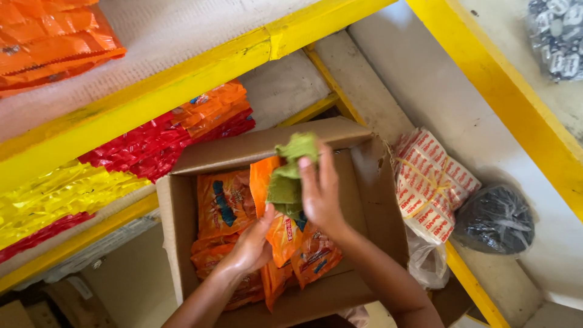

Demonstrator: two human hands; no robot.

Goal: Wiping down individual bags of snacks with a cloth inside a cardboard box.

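Right hand [320,189] pinches a green cloth [290,176], left hand [252,246] grips an orange snack packet [280,228] over the cardboard box [182,212]; that loose packet could slip.

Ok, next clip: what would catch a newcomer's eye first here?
Centre frame, an open cardboard box packed with orange snack packets. Above it the right hand holds a green cloth, while the left hand grips one orange packet. Bright yellow shelf rails frame red, yellow and orange packets at left.
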